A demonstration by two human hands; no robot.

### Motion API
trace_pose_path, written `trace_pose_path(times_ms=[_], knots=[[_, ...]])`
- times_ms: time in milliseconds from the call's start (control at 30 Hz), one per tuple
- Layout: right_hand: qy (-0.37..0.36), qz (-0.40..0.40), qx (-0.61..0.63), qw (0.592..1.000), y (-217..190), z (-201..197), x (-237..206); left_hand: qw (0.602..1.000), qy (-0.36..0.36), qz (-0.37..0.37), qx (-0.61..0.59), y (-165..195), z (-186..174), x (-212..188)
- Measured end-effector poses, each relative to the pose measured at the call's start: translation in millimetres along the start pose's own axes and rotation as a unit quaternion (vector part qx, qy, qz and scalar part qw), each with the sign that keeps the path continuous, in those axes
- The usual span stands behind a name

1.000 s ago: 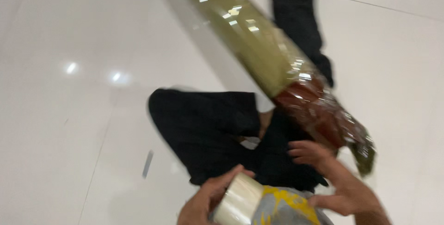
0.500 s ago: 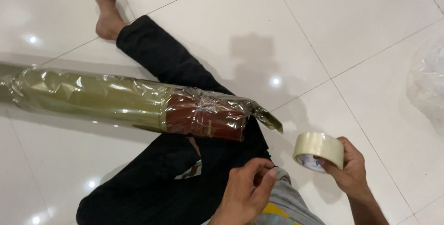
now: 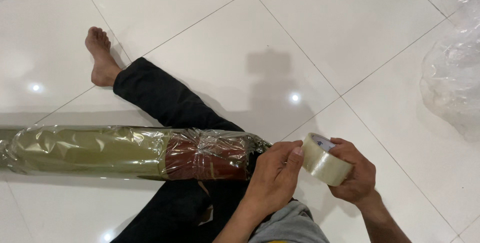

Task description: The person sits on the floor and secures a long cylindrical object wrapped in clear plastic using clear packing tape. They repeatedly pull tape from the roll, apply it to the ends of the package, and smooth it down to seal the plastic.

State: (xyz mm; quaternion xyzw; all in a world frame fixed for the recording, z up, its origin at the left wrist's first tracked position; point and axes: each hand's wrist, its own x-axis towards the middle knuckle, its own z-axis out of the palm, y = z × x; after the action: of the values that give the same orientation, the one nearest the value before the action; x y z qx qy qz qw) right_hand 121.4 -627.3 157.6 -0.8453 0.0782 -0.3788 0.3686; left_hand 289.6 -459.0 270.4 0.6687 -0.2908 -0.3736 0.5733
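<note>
A long roll [image 3: 100, 152], olive green with a dark red end, lies wrapped in clear plastic film across my legs. Its red end sits just left of my hands. My right hand [image 3: 356, 173] grips a roll of clear packing tape [image 3: 325, 160] from the right side. My left hand [image 3: 276, 175] is next to it, with thumb and fingertips pinching at the tape roll's left rim. My black-trousered leg [image 3: 165, 100] stretches out under the wrapped roll, bare foot [image 3: 101, 55] at the upper left.
White glossy floor tiles [image 3: 210, 38] with grey grout lines spread all around. A crumpled heap of clear plastic film [image 3: 452, 73] lies at the right edge. Ceiling lights reflect as bright spots on the tiles.
The view has swung and steadied. My left hand has come up from my lap to the tape roll, which my right hand has brought in closer to the wrapped roll's red end.
</note>
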Motion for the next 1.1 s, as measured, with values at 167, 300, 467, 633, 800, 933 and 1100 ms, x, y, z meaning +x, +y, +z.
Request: trace_pose_path(times_ms=[167,300,467,633,800,933,1100], knots=[[0.000,-0.050,-0.103,0.993,-12,6,28,0.999,0.016,0.034,0.022,9,4,3],[0.001,-0.087,-0.131,0.988,-17,12,44,0.994,0.060,0.048,0.077,5,6,10],[-0.067,-0.009,-0.184,0.981,-8,10,61,0.977,0.106,0.140,0.120,1,-7,39],[-0.176,0.195,-0.002,0.965,24,-9,71,0.965,0.093,0.110,0.218,-1,-24,93],[-0.296,0.391,0.044,0.870,64,-27,53,0.944,0.007,-0.020,0.330,-35,-45,162],[-0.312,0.496,0.110,0.803,86,-29,16,0.889,0.003,-0.150,0.432,-64,-68,198],[-0.326,0.544,0.213,0.743,97,-17,-36,0.893,-0.063,-0.115,0.431,-96,-87,185]])
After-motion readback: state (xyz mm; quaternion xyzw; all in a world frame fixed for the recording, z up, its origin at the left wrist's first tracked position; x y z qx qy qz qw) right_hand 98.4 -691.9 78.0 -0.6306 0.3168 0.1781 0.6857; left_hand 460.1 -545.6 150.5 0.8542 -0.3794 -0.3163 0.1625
